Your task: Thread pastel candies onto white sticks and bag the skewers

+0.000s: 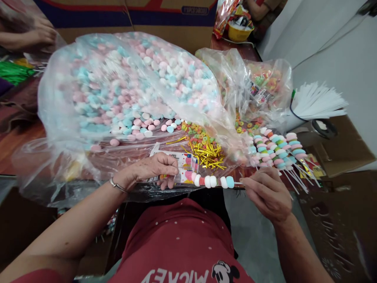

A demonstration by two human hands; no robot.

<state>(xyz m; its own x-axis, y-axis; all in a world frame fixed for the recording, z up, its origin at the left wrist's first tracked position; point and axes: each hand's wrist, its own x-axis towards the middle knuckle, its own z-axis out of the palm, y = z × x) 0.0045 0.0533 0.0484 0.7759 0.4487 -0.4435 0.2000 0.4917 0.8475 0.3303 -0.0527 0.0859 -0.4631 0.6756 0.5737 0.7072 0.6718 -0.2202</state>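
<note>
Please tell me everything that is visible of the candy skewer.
The candy skewer is a thin white stick threaded with rounded, soft-looking pieces: pink at the far end, mostly white with a reddish one between, pale blue nearest the right hand, which grips the bare stick. It runs almost level, nearer than the gold ties. Its far end overlaps a printed bag; whether inside is unclear.

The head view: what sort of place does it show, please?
Probably a small workshop for packing sweets: a huge clear bag of pastel sweets, a pile of gold ties and a bunch of candy skewers.
</note>
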